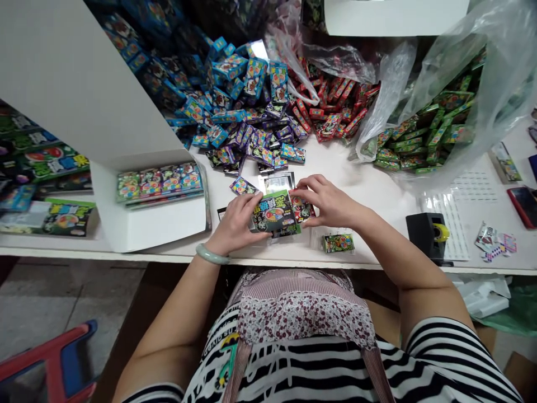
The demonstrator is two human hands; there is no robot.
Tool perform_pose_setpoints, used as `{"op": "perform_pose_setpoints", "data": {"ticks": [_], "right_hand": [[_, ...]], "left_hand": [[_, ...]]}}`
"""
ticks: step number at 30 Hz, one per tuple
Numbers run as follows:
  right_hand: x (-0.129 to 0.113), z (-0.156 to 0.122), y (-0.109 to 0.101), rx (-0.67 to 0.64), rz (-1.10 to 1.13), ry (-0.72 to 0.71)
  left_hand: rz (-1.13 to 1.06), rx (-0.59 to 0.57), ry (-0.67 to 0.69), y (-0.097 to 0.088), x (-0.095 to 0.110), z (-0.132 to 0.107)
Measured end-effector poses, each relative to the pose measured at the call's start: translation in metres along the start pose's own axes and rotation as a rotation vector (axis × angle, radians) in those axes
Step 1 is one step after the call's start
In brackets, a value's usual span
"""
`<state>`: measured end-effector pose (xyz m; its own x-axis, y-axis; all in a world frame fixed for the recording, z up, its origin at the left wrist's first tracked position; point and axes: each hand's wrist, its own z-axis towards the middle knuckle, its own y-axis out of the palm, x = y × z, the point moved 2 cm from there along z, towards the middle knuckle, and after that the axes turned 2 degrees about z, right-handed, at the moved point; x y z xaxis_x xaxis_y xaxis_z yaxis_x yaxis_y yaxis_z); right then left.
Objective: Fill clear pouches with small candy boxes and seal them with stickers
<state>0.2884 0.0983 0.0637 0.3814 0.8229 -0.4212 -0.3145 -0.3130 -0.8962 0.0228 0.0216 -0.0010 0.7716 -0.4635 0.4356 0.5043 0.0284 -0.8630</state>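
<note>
My left hand grips a dark, green-edged printed box by its left side, thumb along the near edge. At the box's right end, my right hand pinches a small red printed packet against or partly inside it; which of the two I cannot tell. Part of another dark printed piece shows under the box. A green-black packet lies on the table near my right wrist. Beyond the left hand lies a small purple packet.
Heaps of blue packets, purple packets, red packets and bagged green packets stand at the back. An open white carton holds packets at left. A tape dispenser sits at right.
</note>
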Motion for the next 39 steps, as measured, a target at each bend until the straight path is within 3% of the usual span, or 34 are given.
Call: {"op": "perform_pose_setpoints", "data": {"ticks": [5,10,18,24,28,31,33,34,37,39], "right_hand": [[-0.003,0.001,0.004,-0.054,0.041,-0.043],[0.002,-0.001,0.008,-0.013,0.135,0.005],[0.003,0.002,0.031,-0.060,0.164,0.020],[-0.007,-0.006,0.034,0.149,0.234,0.158],[-0.016,-0.006,0.036,0.102,0.366,0.113],[0.001,0.014,0.041,0.232,0.468,0.223],[0.015,0.041,0.051,0.269,0.411,0.264],[0.019,0.058,0.058,0.220,0.340,0.234],[0.017,0.113,0.082,-0.122,0.085,0.013],[0.011,0.141,0.092,-0.280,-0.052,-0.063]], "left_hand": [[-0.001,-0.023,0.038,0.002,0.005,-0.002],[-0.027,-0.037,0.028,0.003,0.005,-0.002],[-0.043,-0.073,0.009,0.008,0.004,-0.011],[-0.036,0.007,-0.051,0.010,0.006,-0.015],[-0.104,0.033,-0.019,0.010,0.009,-0.019],[-0.155,0.042,-0.023,0.001,0.012,-0.024],[-0.174,0.037,-0.010,-0.007,0.016,-0.029],[-0.180,0.034,0.001,-0.011,0.018,-0.032],[-0.185,0.037,0.028,-0.020,0.023,-0.039],[-0.182,0.045,0.022,-0.023,0.024,-0.043]]}}
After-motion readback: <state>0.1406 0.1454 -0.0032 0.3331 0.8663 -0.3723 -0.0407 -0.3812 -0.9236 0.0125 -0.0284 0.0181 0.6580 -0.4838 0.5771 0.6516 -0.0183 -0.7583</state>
